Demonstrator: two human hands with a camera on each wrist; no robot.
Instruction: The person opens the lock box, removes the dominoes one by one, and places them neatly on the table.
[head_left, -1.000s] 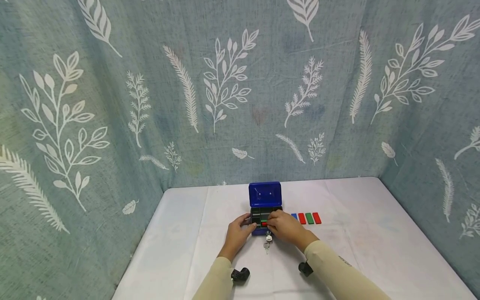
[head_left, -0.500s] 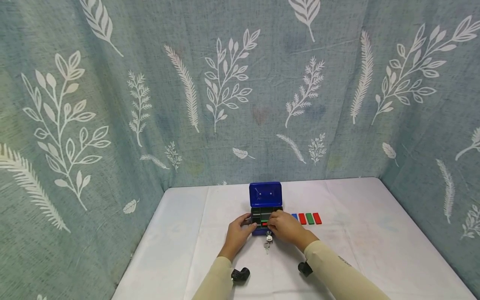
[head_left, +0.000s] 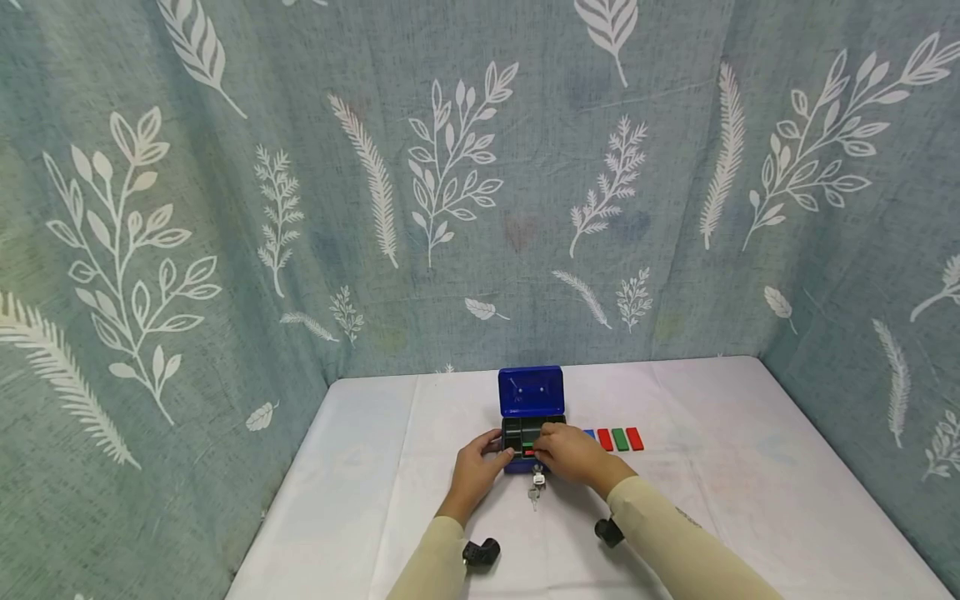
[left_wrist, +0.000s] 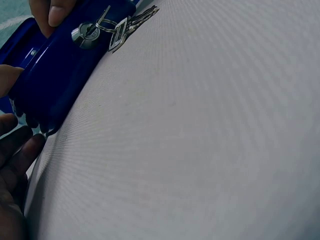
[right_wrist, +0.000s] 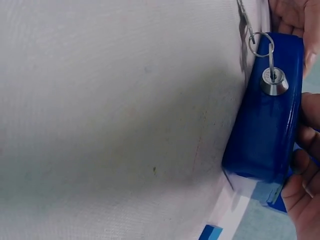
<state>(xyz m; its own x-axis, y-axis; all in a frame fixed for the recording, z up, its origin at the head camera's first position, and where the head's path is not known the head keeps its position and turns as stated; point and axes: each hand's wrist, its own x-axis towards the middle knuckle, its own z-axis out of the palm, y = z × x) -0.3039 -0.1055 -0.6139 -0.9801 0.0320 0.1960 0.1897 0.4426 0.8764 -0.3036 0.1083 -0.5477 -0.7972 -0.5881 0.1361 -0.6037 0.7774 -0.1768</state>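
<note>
An open blue cash box (head_left: 531, 392) stands on the table, its lid raised at the back and a black tray (head_left: 512, 427) inside. My left hand (head_left: 476, 473) grips the box's left side. In the left wrist view, its thumb (left_wrist: 7, 79) is at the rim and the other fingers lie along the outer wall. My right hand (head_left: 573, 454) reaches over the front right rim, its fingertips down in a tray compartment on a red block (head_left: 529, 452). Just behind that shows a green block (head_left: 528, 444). The hand covers the compartment's right part.
A key sits in the lock (right_wrist: 274, 82) on the box front, with more keys (head_left: 534, 493) hanging from its ring. Right of the box, a row of flat blocks holds a red block (head_left: 604, 439), a green block (head_left: 619, 439) and others. A leaf-patterned curtain surrounds the table.
The red block in the tray shows a thinner strip, slightly nearer the front, and more green shows behind it. The right hand shifts only slightly; the left hand stays on the box.
</note>
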